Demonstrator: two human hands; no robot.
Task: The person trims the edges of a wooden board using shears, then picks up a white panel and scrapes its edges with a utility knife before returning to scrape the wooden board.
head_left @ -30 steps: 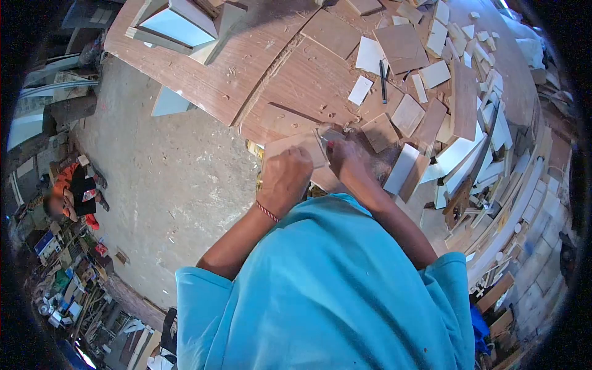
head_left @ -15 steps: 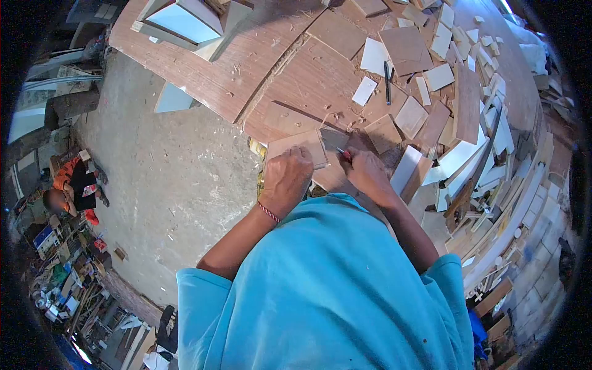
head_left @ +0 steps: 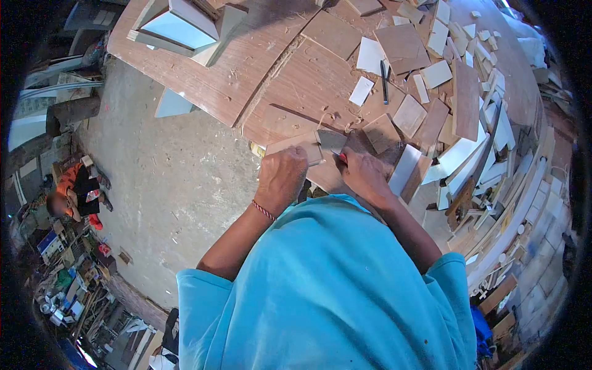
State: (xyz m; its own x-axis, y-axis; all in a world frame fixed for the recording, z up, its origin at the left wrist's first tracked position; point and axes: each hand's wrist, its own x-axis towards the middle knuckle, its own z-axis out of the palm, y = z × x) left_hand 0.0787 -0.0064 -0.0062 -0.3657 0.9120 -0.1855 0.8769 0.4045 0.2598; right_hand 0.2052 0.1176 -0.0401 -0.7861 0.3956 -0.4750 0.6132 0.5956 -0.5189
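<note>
A small flat wooden board [head_left: 312, 147] lies at the near edge of the wooden worktable. My left hand [head_left: 282, 176], with a striped band at the wrist, is closed on this board's near side. Just right of it, my right hand [head_left: 364, 174] is wrapped round a red-handled knife [head_left: 341, 156], whose short blade points left toward the board. A dark flat piece [head_left: 332, 140] lies between the board and the knife. Thin curled shavings are scattered beyond both hands.
Wood offcuts [head_left: 410, 116] and white-faced pieces are heaped on the worktable [head_left: 290, 83] at the right. A black pen-like tool [head_left: 385, 83] lies among them. A white-panelled wooden frame [head_left: 185, 28] stands at the back left. Another person [head_left: 74, 191] sits low at the far left.
The board in my left hand is tilted a little differently, and its visible face looks narrower. My right hand with the knife has shifted slightly left. The whole view has also moved slightly.
</note>
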